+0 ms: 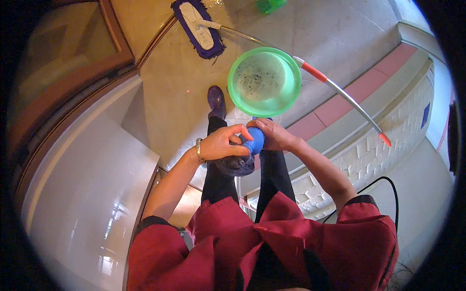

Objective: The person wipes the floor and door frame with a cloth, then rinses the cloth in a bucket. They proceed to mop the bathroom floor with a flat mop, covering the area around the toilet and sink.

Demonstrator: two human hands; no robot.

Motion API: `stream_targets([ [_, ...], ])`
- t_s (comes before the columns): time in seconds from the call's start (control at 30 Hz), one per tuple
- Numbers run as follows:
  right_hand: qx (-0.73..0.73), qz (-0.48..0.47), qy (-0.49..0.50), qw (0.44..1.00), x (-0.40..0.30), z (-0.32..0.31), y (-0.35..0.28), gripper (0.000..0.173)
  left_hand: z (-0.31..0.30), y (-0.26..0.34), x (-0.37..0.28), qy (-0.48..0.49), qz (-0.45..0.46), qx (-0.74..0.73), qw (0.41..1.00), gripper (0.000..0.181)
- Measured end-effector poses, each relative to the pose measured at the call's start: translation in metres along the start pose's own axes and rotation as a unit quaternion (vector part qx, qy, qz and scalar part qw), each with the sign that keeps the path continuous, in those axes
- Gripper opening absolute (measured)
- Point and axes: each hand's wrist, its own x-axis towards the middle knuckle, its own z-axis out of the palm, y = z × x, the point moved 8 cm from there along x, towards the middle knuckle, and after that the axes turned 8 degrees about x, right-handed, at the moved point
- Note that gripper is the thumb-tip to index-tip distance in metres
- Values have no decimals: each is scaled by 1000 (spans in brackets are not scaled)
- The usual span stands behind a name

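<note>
A blue plastic object point(256, 140), perhaps a bottle or its cap, is between my two hands in front of my legs. My left hand point(227, 142), with a bracelet at the wrist, pinches its left edge between thumb and fingers. Around its far right side my right hand point(272, 132) is closed. A dark grey wet-looking cloth point(236, 165) hangs just below my left hand; how it is held is hidden. Beyond the hands stands a green plastic basin point(297, 78) with foamy water.
A flat mop with a purple fringe point(204, 31) lies on the tiled floor point(174, 72), its metal pole point(351, 100) running past the basin to the right. A green object point(270, 5) is at the top. White panel at left, quilted mattress-like piece point(382, 134) at right.
</note>
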Motion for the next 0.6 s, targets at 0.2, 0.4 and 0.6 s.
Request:
stream_targets([
  [0.2,-47,-3,22,999,21,-2,9,57,-15,-13,-13,69,-7,-123,990,31],
  [0.4,-53,-44,25,997,47,-9,-10,50,-19,-14,-17,120,11,-181,976,29],
  [0.6,-28,-81,8,996,47,11,0,43,-9,-24,-23,172,34,-144,974,28],
])
